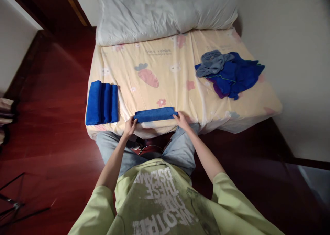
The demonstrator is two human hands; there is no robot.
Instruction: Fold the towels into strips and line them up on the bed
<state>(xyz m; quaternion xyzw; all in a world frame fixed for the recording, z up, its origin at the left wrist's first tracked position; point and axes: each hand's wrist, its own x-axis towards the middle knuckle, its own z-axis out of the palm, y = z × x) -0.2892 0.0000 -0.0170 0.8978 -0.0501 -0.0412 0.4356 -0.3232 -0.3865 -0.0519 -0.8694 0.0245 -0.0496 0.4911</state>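
A blue towel, folded into a long narrow strip, lies along the front edge of the bed. My left hand pinches its left end, and my right hand pinches the right end. Both hands are closed, with thumbs toward the strip. To the left, several folded blue towels lie side by side in a row. A loose heap of blue cloths rests on the right part of the bed, with a grey cloth on top and a bit of purple cloth showing below.
The bed has a pale yellow sheet printed with carrots and flowers. A bulky white quilt lies across its far end. A wall stands on the right. On the dark red floor at lower left is a thin-legged black stand.
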